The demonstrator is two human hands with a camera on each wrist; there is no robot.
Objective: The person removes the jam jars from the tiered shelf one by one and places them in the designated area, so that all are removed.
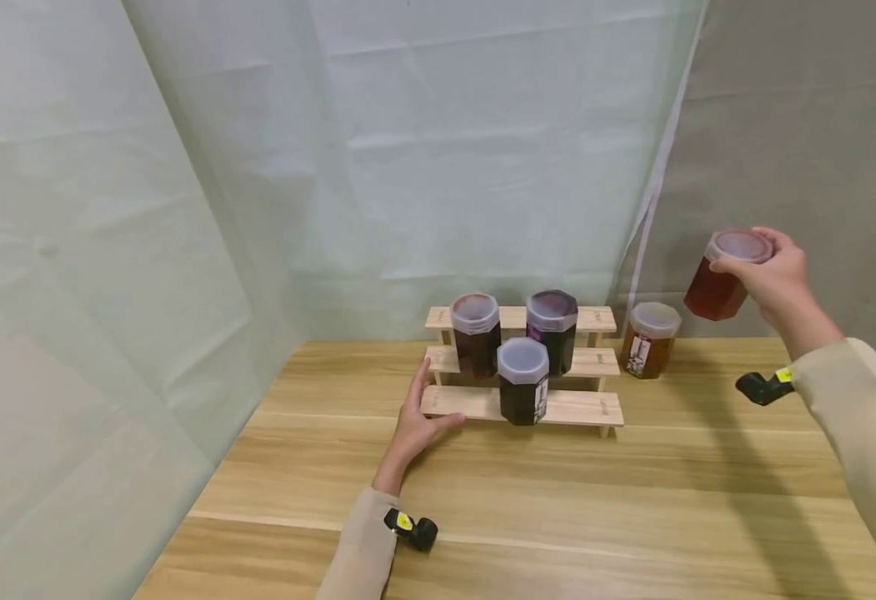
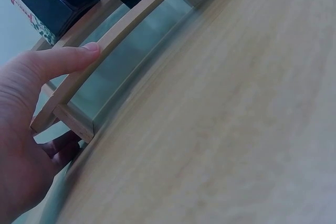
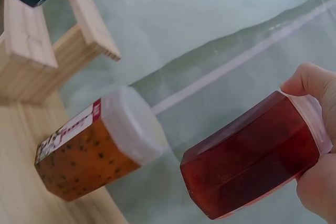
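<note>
On my far left, my left hand [image 1: 417, 425] rests on the tabletop [image 1: 633, 500] with fingers relaxed and straight, thumb laid along the front edge of the rack's [image 1: 580, 408] lowest step and holding nothing. Moving right, the stepped rack carries three dark jars [image 1: 523, 382]: two on the middle step, one on the bottom step in front. Just right of the rack an orange jar [image 1: 651, 339] stands alone on the tabletop. Furthest right, my right hand [image 1: 777, 279] is clamped around the lid end of the red jar [image 1: 724, 279], carried in the air, well apart from the rack and above the tabletop. The red jar's long axis tilts, base pointing down and left toward the orange jar. The rack lies left of and below this hand, and the right hand is the one nearer the orange jar.
</note>
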